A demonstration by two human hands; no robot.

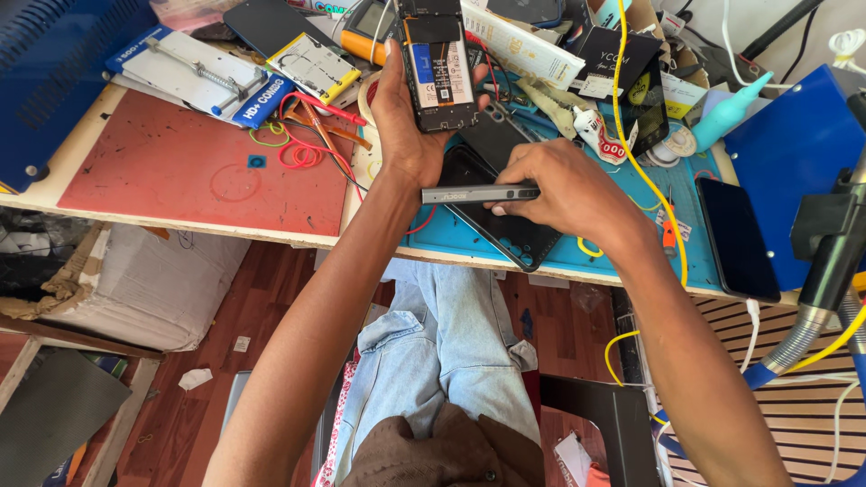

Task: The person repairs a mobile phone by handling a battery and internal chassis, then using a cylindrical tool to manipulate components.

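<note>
1. Cluttered repair worktop (207,225) seen from the head view, wooden edge facing the person, with a red mat (180,171) on its left part and a blue mat (622,243) under the hands.
2. Left hand (406,126) is raised above the worktop, holding an opened phone (439,68) upright with its insides showing. Its fingers wrap around the phone from behind and the thumb lies along the left edge.
3. Right hand (564,189) is lower and a bit nearer, fingers pressed together and pinching a slim grey bar (478,193) that lies flat, its free end pointing left toward the left wrist. Can't tell what the bar is exactly.
4. Right under both hands a dark phone cover (505,239) lies on the blue mat, partly hidden by the right hand.
5. Another phone with a dark screen (735,239) lies face up near the worktop's right edge, well apart from the hands.
6. A yellow cable (631,135) runs down across the blue mat just right of the right hand.
7. Red wires (307,149) are tangled on the red mat, near the left hand.
8. A teal blower (731,113) sits at the back right, and a white and blue metal jig (203,77) lies at the back left.
9. Below the worktop you see jeans (442,343) and a wooden floor (225,361).
</note>
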